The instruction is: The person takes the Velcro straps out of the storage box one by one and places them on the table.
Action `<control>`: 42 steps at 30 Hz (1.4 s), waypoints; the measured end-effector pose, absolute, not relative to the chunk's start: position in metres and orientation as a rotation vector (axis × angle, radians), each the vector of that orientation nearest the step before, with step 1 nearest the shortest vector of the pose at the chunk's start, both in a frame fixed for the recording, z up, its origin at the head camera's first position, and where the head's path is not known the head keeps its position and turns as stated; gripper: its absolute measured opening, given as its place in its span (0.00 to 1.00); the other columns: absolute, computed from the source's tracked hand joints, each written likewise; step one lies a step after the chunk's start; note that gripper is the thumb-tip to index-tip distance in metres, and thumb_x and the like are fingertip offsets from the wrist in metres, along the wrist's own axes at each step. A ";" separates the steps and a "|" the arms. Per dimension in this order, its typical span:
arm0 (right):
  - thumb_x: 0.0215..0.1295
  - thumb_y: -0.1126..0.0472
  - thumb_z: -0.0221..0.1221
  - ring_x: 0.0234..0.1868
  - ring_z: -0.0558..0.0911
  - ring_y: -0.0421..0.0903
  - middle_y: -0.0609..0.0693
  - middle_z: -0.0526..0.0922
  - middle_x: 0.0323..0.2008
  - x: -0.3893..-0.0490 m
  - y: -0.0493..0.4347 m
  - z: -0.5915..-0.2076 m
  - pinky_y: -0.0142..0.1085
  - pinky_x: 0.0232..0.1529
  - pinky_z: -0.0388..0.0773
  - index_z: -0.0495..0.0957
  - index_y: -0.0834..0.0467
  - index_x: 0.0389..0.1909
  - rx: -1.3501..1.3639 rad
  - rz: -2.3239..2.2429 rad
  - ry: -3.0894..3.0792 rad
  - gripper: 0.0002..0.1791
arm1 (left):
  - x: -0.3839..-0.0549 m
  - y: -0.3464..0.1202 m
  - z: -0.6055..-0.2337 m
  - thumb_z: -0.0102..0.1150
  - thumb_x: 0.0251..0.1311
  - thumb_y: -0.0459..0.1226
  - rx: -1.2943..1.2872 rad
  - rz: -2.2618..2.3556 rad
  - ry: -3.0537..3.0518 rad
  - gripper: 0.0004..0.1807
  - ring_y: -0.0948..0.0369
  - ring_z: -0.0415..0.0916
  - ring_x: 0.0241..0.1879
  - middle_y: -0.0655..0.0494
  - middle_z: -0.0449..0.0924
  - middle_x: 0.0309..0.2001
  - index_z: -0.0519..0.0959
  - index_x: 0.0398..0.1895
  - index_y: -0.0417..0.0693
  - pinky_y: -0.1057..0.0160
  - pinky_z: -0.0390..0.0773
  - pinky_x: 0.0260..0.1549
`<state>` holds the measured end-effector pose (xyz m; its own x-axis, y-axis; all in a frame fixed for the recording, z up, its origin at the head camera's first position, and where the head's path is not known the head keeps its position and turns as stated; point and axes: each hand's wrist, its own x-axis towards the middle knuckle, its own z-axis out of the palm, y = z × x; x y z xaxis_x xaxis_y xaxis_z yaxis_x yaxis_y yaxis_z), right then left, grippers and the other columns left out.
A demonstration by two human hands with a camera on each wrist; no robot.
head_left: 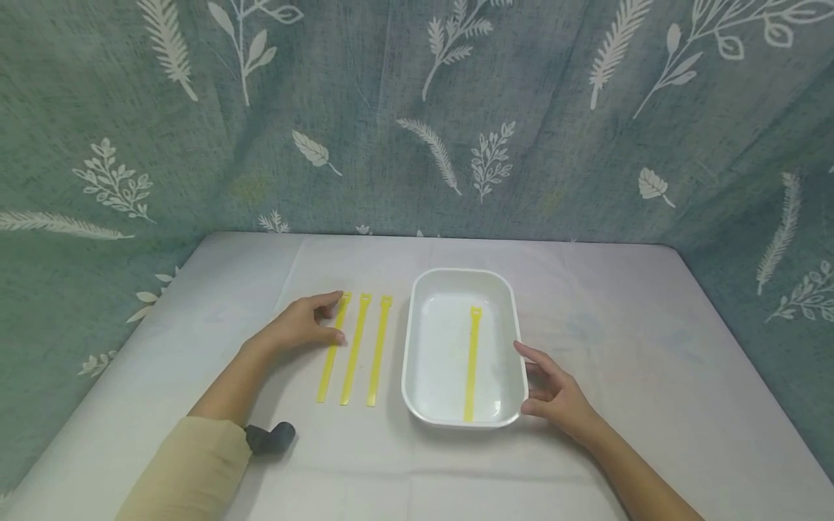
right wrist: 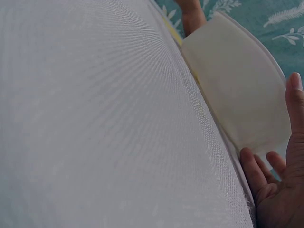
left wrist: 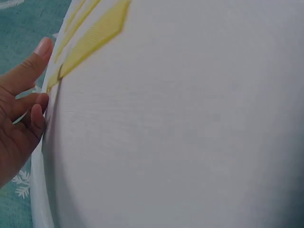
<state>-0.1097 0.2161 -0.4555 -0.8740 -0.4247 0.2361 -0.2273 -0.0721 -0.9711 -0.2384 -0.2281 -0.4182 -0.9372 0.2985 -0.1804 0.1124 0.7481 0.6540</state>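
Note:
Three flat yellow cable straps with slotted heads lie side by side on the table: a left one, a middle one and a right one. Over the left strap is my left hand, its index fingertip at the slotted head and its thumb lower along the strip, with a gap between them. A white tray stands to the right of the straps, and another yellow strap lies inside it. My right hand rests against the tray's right wall, fingers loosely spread.
A white cloth covers the table. Behind it hangs a green-blue curtain with white leaf prints. A dark rounded object sits at the left wrist, by the beige sleeve.

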 end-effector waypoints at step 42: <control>0.55 0.63 0.67 0.38 0.85 0.51 0.50 0.74 0.56 -0.110 0.217 -0.457 0.43 0.37 0.83 0.56 0.60 0.71 -0.732 -2.105 1.990 0.44 | -0.271 -0.126 -0.335 0.65 0.57 0.43 0.665 1.243 2.225 0.33 0.57 0.76 0.51 0.45 0.76 0.57 0.67 0.67 0.53 0.57 0.73 0.53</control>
<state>-0.1104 0.2168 -0.4570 -0.8690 -0.4321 0.2410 -0.2162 -0.1065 -0.9705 -0.2711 -0.1260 -0.3347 -0.7547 0.6289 -0.1868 0.1706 0.4631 0.8697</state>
